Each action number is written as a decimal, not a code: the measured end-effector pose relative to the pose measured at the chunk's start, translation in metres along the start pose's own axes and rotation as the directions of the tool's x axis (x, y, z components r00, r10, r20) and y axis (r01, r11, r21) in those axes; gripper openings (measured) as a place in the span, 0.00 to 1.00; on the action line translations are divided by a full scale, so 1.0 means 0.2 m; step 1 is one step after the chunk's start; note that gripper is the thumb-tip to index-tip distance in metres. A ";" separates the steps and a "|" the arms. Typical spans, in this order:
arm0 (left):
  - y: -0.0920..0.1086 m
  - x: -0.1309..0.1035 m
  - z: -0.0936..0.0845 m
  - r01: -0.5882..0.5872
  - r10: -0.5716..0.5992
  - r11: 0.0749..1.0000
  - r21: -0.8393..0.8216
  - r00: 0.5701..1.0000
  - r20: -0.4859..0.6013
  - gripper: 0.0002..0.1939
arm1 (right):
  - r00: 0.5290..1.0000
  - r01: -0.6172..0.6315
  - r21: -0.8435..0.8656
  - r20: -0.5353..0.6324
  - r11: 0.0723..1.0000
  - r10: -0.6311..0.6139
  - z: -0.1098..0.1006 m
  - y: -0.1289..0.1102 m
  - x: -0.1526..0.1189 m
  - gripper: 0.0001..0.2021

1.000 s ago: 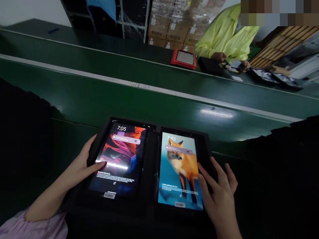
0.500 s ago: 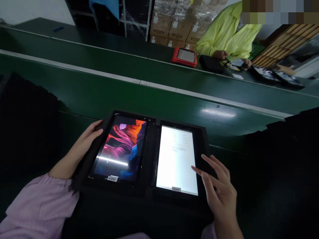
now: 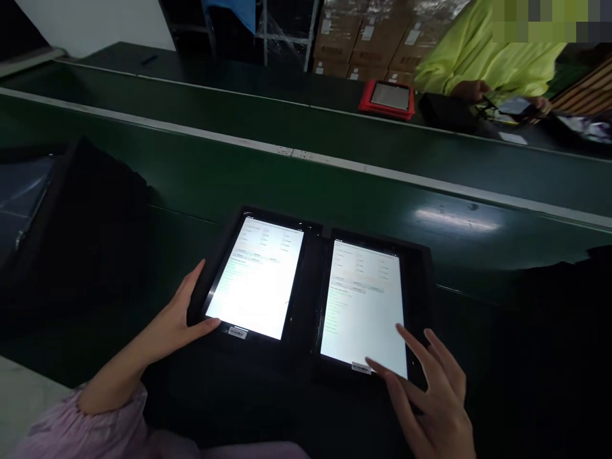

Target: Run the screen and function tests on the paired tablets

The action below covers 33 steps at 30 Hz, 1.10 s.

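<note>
Two tablets lie side by side in a black foam tray (image 3: 302, 325). On the left tablet (image 3: 258, 280) a white page with rows of small boxes and lines is lit. The right tablet (image 3: 361, 312) shows a similar page. Both have a small label at the bottom edge. My left hand (image 3: 174, 328) rests open at the tray's left side, its thumb at the left tablet's lower corner. Over the lower right of the right tablet, my right hand (image 3: 435, 395) is open with fingers spread, the index fingertip by the label. Whether that fingertip touches the glass, I cannot tell.
Dark stacked trays (image 3: 95, 223) stand at left, and a dark stack (image 3: 559, 338) at right. Across the green bench (image 3: 229, 172), a person in a yellow jacket (image 3: 507, 57) handles something beside a tablet in a red case (image 3: 388, 99). Cardboard boxes (image 3: 337, 38) stand behind.
The left tablet's colourful wallpaper has given way to a white page, and more lines fill the right screen. My left thumb has come onto the left tablet's corner; my right index finger has moved down.
</note>
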<state>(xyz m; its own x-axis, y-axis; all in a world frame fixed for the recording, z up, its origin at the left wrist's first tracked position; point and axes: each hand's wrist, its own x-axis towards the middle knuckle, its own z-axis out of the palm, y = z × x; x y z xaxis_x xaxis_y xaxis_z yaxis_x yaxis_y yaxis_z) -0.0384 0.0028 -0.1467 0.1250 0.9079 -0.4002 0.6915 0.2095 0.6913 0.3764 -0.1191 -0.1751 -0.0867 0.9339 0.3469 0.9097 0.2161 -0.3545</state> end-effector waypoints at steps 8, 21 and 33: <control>0.14 0.08 0.07 0.125 -0.089 0.938 0.323 0.988 -0.124 0.73 | 0.965 -0.162 0.055 -0.201 0.985 0.170 0.03 -0.02 0.01 0.15; 0.06 0.10 0.06 -0.039 0.010 0.990 -0.139 0.980 -0.200 0.44 | 0.984 -0.037 0.069 -0.169 0.997 0.048 0.03 -0.03 0.02 0.11; -0.04 0.08 0.01 -0.120 0.120 0.966 -0.231 0.993 -0.017 0.51 | 0.998 0.066 0.093 -0.018 0.993 -0.065 0.03 -0.14 0.05 0.13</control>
<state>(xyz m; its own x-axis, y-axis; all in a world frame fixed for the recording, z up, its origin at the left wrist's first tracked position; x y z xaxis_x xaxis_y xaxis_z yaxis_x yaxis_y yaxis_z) -0.0407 0.0154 -0.1589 0.1945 0.9325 -0.3042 0.4886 0.1768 0.8544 0.3478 -0.1140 -0.1664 -0.1382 0.9126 0.3849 0.8601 0.3033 -0.4102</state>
